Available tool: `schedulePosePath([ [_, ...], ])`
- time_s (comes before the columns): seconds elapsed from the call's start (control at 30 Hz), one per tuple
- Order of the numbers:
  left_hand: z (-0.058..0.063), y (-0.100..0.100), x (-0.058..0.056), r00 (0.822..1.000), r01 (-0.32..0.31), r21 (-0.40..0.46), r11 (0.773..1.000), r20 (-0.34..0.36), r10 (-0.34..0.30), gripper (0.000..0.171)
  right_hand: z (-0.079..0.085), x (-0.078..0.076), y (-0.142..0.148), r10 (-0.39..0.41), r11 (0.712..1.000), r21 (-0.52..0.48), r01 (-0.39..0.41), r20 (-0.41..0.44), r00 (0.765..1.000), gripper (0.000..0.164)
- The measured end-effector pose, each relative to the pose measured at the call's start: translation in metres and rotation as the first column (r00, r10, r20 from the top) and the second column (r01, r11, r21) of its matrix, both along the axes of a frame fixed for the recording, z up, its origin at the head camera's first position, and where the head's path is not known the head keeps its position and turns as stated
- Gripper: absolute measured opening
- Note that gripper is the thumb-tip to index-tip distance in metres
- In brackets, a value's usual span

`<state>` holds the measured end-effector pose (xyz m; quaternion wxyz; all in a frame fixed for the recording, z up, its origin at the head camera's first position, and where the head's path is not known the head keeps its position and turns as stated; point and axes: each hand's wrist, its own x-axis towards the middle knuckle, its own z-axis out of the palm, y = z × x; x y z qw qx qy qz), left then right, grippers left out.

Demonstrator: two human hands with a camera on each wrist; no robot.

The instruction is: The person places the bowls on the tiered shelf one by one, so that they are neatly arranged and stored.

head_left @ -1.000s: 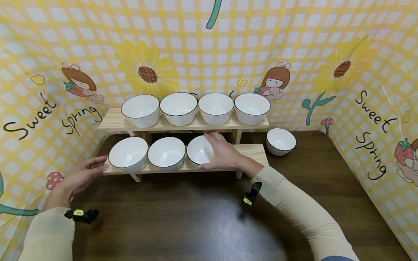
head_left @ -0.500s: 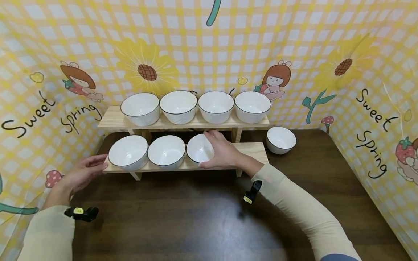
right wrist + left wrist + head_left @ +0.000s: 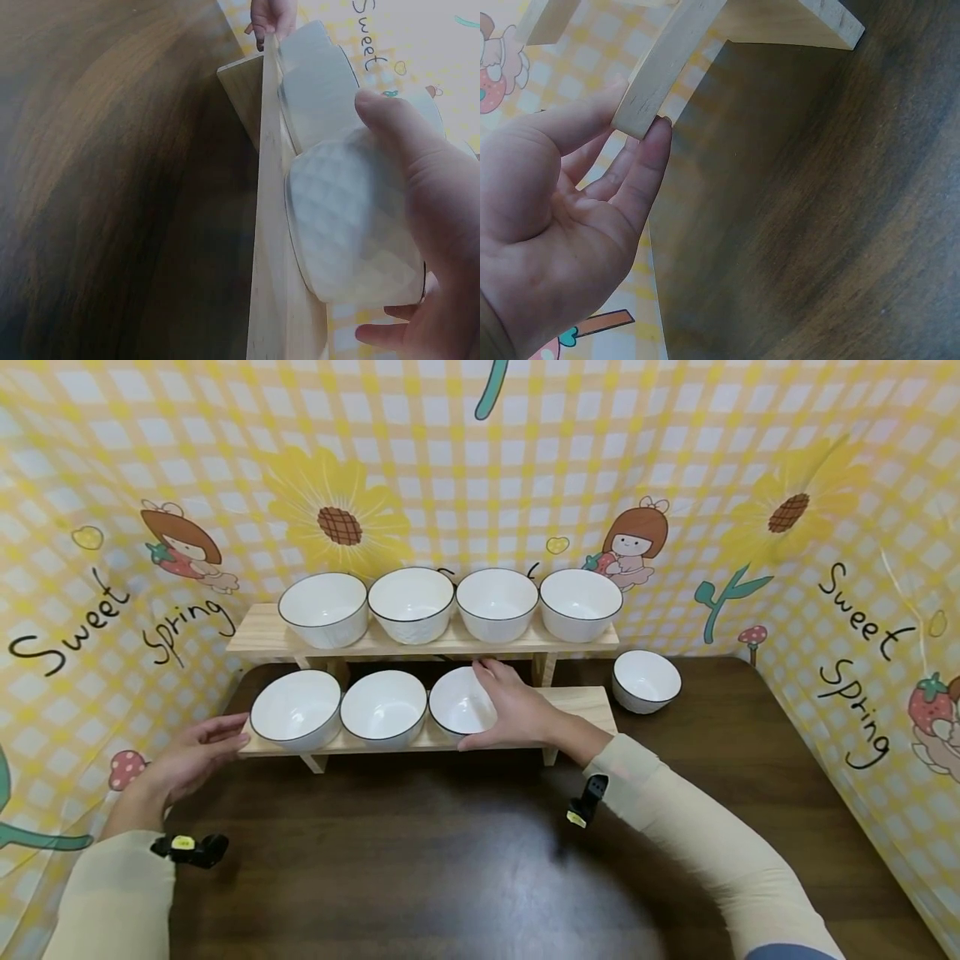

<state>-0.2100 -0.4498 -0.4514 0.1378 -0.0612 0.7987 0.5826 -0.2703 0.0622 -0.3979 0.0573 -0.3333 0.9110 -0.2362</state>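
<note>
My left hand (image 3: 187,764) pinches the left end of the lower wooden shelf (image 3: 576,706). In the left wrist view the thumb lies on one face of the board (image 3: 664,79) and fingers on the other. My right hand (image 3: 521,710) grips the third white bowl (image 3: 452,703) on this shelf by its right side, thumb towards me and fingers at the back. That bowl's quilted outer wall (image 3: 352,217) shows in the right wrist view, resting on the shelf. Left of it stand a middle bowl (image 3: 382,706) and a left bowl (image 3: 295,706), both upright with dark rims.
Several similar bowls stand in a row on the raised rear shelf (image 3: 258,631). A smaller white bowl (image 3: 647,681) sits on the dark wooden table (image 3: 420,852) to the right. Yellow checked cloth (image 3: 480,468) hangs behind and at both sides.
</note>
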Motion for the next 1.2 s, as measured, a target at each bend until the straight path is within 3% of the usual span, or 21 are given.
schedulePosePath([
  [0.23, 0.002, 0.002, 0.001, 0.999, 0.01, -0.069, 0.998, 0.032, -0.008, 0.08, 0.002, 0.005, 0.02, 0.054, 0.998, 0.047, -0.051, -0.07, 0.996, 0.124],
  [0.53, 0.006, 0.001, 0.0, 0.999, 0.022, -0.069, 0.997, 0.026, -0.021, 0.076, 0.007, 0.017, 0.064, 0.112, 0.993, 0.062, -0.103, -0.161, 0.981, 0.109],
  [0.73, 0.007, -0.001, -0.001, 1.0, 0.021, -0.063, 0.998, 0.014, -0.02, 0.065, 0.01, 0.026, 0.087, 0.084, 0.995, 0.075, -0.07, -0.209, 0.974, 0.105],
  [0.93, 0.004, 0.0, -0.001, 0.999, 0.028, -0.085, 0.996, 0.021, -0.026, 0.076, 0.007, 0.035, 0.11, 0.049, 0.994, 0.107, -0.024, -0.243, 0.969, 0.108],
  [1.2, 0.002, 0.001, -0.002, 1.0, 0.025, -0.1, 0.995, 0.022, -0.023, 0.078, 0.004, 0.041, 0.147, -0.03, 0.995, 0.084, 0.054, -0.262, 0.965, 0.105],
])
